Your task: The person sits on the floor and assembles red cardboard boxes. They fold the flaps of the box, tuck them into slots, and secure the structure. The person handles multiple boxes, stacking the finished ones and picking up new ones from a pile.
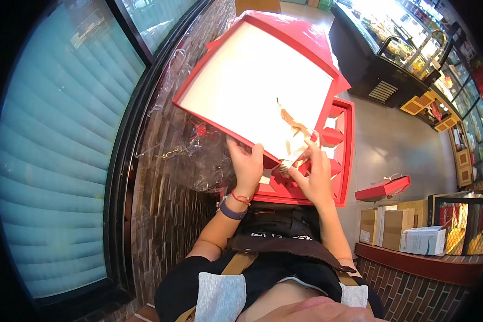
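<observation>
A red gift box lid (231,70), with its pale inner face turned up toward me, is held at a slant. My left hand (246,163) grips the lid's near edge, thumb on top and fingers partly hidden behind it. Close to the lid's near right corner, my right hand (315,170) pinches a gold ribbon (294,140), whose loose end trails over the pale face. Partly covered by the lid is a red box base (349,155) with several compartments, in front of my body.
Crumpled clear plastic wrap (190,161) lies on the brick-patterned ledge beside the window at left. More red box pieces (306,40) sit behind the lid. On the right are a red box with a cord handle (383,189), cardboard boxes (397,228) and a glass display counter (367,64).
</observation>
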Motion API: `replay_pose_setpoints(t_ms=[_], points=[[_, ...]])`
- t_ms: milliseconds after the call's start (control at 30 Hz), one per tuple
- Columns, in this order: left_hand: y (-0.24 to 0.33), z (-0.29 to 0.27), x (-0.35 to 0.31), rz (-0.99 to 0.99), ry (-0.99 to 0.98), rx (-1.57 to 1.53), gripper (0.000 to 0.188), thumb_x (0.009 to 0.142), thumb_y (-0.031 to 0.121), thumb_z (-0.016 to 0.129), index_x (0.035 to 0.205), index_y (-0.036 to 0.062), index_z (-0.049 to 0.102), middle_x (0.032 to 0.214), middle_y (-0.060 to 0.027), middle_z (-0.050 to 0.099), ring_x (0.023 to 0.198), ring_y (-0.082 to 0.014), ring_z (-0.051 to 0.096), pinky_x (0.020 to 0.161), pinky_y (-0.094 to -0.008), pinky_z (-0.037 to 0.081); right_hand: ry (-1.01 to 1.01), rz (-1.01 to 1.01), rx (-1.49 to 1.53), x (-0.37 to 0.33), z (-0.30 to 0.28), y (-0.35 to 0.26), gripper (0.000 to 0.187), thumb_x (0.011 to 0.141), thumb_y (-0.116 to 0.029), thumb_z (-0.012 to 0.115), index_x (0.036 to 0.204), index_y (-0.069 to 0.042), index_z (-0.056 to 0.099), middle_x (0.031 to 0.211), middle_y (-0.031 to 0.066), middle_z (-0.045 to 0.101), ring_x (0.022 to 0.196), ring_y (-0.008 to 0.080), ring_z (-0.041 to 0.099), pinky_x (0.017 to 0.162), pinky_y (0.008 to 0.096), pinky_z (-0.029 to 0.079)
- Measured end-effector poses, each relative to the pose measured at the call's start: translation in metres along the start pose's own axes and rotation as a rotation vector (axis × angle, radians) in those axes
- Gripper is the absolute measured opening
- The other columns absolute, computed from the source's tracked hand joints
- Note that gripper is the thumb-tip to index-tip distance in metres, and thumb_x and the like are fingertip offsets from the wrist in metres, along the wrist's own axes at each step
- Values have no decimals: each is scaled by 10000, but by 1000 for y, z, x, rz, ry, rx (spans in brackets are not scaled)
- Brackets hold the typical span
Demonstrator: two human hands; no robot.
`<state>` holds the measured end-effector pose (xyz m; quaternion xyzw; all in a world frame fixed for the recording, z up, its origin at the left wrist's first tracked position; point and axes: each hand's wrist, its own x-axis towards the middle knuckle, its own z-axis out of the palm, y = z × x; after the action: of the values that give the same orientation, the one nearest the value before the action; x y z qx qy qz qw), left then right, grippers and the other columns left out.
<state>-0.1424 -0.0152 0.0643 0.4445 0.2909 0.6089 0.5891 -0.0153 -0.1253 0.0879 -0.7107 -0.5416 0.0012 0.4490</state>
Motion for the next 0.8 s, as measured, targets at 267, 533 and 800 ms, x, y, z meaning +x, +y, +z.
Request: replay_pose_setpoints(t_ms=[267,533,800], points=[[17,-5,-6,290,233,155,443,899,-54,576,1304,-91,401,1240,-180,557,1126,-229,550,1008,-358,429,-97,-235,173,19,30,10,178,805,4,656,976,-13,612,850,90,623,823,266,598,761,375,479],[60,-42,29,699,585,256,423,912,-9,576,1295,-121,435,1190,-209,603,1031,-266,639,885,-330,538,697,-212,877,162,-7,-1,231,936,20,593,1163,-15,562,972,70,626,880,163,629,778,287,516],[75,-35,26,795,691,228,551,949,17,566,1401,-82,266,1359,-247,476,1154,-295,583,951,-388,527,-309,2,-261,276,42,91,594,884,-23,516,1464,-69,400,1152,282,626,1029,426,623,888,459,485]])
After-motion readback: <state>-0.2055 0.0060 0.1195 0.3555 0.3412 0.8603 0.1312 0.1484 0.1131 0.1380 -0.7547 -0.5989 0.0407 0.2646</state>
